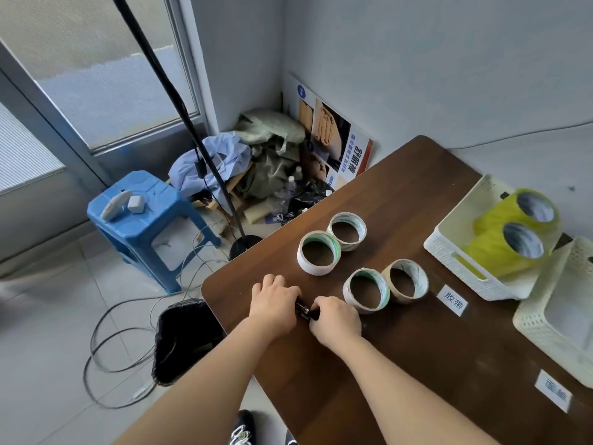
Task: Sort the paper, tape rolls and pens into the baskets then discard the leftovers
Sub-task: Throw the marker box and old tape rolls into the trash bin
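Both hands grip one short black pen at the table's near edge

Left hand (pixel 272 300) and right hand (pixel 337 319) each curl their fingers round one end of the black pen (pixel 304 309). It reads as a pen, though most of it is hidden. It sits low over the brown table (pixel 433 364), just beside the nearest tape roll (pixel 365 290). It should be light, stiff and smooth, so it is likely to slip; a firm hold on the barrel suits it best. Three more near-spent tape rolls (pixel 317 252) lie flat on the table: light card rings, easily hooked through the core. Two yellow tape rolls (pixel 513 232) already sit in the white basket (pixel 449 248).
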`<state>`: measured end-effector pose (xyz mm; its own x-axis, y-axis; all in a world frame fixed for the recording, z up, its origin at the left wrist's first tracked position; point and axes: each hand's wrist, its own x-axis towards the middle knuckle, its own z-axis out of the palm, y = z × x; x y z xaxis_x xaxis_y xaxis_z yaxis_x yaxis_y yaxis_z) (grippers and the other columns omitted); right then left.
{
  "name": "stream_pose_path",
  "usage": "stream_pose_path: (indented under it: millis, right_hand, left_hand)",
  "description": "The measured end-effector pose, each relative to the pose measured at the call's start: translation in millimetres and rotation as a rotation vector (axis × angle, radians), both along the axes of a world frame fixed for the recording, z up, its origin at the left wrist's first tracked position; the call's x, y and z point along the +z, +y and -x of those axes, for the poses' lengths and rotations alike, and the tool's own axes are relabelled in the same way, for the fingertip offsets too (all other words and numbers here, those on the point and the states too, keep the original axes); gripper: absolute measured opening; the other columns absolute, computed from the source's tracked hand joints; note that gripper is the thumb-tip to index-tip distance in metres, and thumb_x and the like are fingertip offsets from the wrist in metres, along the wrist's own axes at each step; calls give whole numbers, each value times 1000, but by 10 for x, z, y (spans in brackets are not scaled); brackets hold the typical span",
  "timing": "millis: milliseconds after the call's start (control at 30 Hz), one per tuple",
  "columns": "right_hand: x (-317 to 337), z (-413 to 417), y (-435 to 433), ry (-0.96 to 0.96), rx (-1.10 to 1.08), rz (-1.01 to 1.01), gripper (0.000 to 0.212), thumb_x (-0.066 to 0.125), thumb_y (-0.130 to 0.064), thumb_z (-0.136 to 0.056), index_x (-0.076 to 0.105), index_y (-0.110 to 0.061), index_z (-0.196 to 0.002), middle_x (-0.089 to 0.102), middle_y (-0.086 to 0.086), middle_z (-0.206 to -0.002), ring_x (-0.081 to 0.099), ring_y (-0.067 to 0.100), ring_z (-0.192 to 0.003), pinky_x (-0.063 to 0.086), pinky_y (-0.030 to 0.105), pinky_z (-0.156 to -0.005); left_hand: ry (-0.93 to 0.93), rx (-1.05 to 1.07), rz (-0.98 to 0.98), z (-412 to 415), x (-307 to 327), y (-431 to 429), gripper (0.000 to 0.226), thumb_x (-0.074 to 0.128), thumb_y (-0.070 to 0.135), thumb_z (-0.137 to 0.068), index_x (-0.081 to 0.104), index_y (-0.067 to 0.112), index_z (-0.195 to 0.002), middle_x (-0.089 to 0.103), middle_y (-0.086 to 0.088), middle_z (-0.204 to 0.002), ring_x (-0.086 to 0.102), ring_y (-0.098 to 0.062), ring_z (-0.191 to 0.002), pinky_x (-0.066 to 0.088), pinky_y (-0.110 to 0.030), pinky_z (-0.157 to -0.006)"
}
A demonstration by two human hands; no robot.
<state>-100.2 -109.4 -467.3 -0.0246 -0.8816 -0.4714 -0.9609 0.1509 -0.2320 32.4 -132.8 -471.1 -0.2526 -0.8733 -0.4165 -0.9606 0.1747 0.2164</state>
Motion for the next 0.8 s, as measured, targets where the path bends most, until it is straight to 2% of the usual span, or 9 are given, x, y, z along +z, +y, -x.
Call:
stream_pose_path:
  millis: [100,233,333,467,567,633,733,800]
  right_hand:
    - [10,6,-50,-98,-57,-13,24,60,-25,-87,64,-23,-110,59,3,-115,59,24,-105,46,32,-81]
    - [37,-7,-85,-146,-53,-21,20,64,-26,-83,63,-26,-103,62,0,-112,58,22,-103,48,33,-83]
    - [44,-18,-76,-104,-15,-52,28,71,-31,-79,60,-28,-105,61,-3,-112,58,20,-104,48,34,-86]
    - [55,-56,-88,-7,56,-52,36,68,-34,-83,60,-28,-117,61,-1,-119,56,23,-110,46,35,-88]
    - [93,-149,-126,-68,30,-54,34,63,-36,-87,61,-25,-119,63,0,-119,57,24,-111,46,36,-89]
    - [141,-220,-167,-170,-47,-39,27,63,-36,-88,65,-24,-112,66,-1,-113,59,22,-104,49,38,-90]
    - [222,-377,-229,-344,-209,92,29,62,-36,-89,70,-20,-112,69,0,-110,61,17,-99,51,33,-83]
    - [286,-577,-254,-465,-314,130,31,61,-34,-90,69,-17,-115,69,1,-112,61,18,-102,49,30,-81]
  left_hand:
    - [-18,-22,8,-50,6,5,31,57,25,-87,59,33,-117,51,-1,-118,39,-25,-114,33,-39,-94]
    - [-63,-90,69,-92,-6,48,22,54,27,-90,60,29,-111,59,0,-111,45,-23,-106,33,-37,-88]
    - [-76,-127,34,-142,-40,88,23,53,27,-92,58,27,-115,59,-1,-114,48,-23,-109,36,-35,-88]
    - [-66,-104,28,-220,-56,149,24,46,21,-95,52,19,-119,56,-5,-118,51,-25,-112,40,-35,-89]
    - [27,17,-25,-322,-12,160,8,41,18,-96,45,17,-103,64,-7,-106,59,-30,-97,38,-35,-75]
    - [106,145,-63,-427,43,162,2,41,18,-96,40,19,-95,63,-7,-100,59,-29,-90,39,-36,-66]
    - [224,355,-45,-659,130,159,9,40,15,-95,45,21,-91,61,-4,-98,59,-26,-91,44,-36,-70]
    - [358,523,-42,-852,189,160,11,42,17,-95,53,21,-96,60,-2,-94,58,-23,-90,43,-33,-73]
